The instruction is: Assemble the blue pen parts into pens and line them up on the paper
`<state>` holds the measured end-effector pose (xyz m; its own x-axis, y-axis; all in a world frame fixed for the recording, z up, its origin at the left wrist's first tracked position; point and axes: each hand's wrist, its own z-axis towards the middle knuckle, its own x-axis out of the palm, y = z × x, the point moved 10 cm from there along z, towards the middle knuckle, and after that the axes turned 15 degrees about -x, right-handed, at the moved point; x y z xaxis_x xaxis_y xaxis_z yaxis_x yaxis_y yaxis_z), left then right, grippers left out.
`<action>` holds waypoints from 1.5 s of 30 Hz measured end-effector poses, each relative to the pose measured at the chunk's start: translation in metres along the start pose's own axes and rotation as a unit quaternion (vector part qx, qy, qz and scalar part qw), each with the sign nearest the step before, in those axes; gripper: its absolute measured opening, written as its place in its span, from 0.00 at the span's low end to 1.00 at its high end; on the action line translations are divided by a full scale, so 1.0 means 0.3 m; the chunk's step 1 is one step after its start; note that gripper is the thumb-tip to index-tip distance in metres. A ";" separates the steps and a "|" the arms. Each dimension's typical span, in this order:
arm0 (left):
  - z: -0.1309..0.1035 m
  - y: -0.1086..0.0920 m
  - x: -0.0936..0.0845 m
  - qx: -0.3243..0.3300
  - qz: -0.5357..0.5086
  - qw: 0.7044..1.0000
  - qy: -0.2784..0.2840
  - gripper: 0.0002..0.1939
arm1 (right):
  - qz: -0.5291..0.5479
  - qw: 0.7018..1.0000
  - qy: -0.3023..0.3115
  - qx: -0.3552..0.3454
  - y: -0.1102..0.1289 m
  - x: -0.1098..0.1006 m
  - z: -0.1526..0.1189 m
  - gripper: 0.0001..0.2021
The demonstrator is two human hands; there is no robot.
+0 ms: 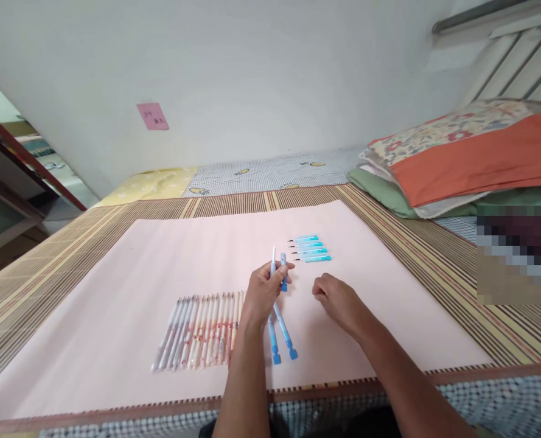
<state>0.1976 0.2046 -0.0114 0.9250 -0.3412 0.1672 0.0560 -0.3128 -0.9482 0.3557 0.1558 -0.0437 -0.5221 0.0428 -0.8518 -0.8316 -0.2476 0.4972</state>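
My left hand is closed around a light blue pen whose white end points up. A short blue piece like a pen cap is held upright between the same fingers. My right hand is closed just above the pink sheet, apart from the left; anything inside its curled fingers is hidden. Below my left hand are two blue pen-like sticks with square ends, partly covered by the wrist. Several short blue pieces with thin dark tips lie in a stack of rows beyond my right hand.
Left of my forearm, several white and pinkish pens lie side by side. A pink sheet covers much of the striped mat. Folded bedding with an orange edge lies at the right, and a white wall stands behind.
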 end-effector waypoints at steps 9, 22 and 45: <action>-0.020 -0.013 0.034 0.020 0.037 0.998 0.052 0.20 | 0.242 0.946 -0.214 0.033 -0.053 -0.076 0.009 0.04; -0.023 -0.022 0.081 0.049 0.078 0.992 0.089 0.14 | 0.611 0.746 -0.265 -0.015 0.081 -0.122 0.046 0.12; -0.027 0.027 0.111 -0.009 0.166 0.980 0.112 0.14 | 0.403 0.895 -0.183 -0.055 0.086 -0.202 0.035 0.09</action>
<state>0.2258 0.1835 -0.0115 0.7851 -0.6123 -0.0935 -0.2430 -0.1656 -0.9558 0.3639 0.1571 0.0224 -0.9879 0.1162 -0.1029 -0.1437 -0.4345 0.8892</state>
